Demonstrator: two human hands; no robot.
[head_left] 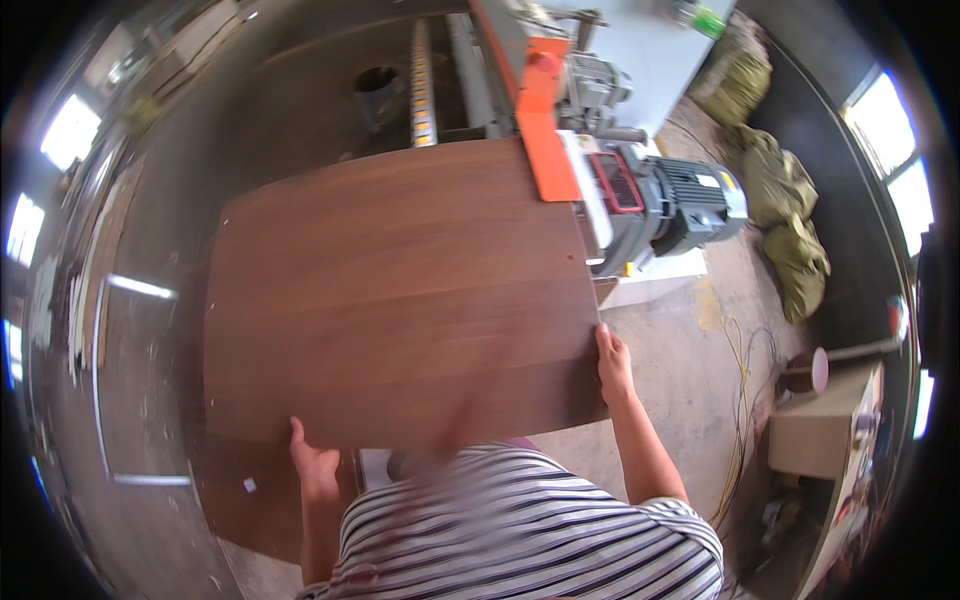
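Observation:
A large brown wood-grain panel (400, 290) spreads across the middle of the head view, its far right corner beside an orange machine guard (548, 140). My right hand (615, 365) grips the panel's right edge near the closest corner, with the thumb along the edge and the other fingers mostly hidden. At the near edge, toward the left, my left hand (315, 462) holds the panel with its thumb up against it; its fingers are out of sight. Beneath and nearer to me on the left lies another brown panel (265, 510) with a small white label (250, 485) on it.
Right of the panel stands a machine with a grey motor (695, 205). A roller strip (422, 85) runs away from me beyond the panel, beside a dark bucket (378, 92). Stuffed sacks (795, 265) line the right wall. Cables (740, 400) cross the floor near a wooden bench (820, 430).

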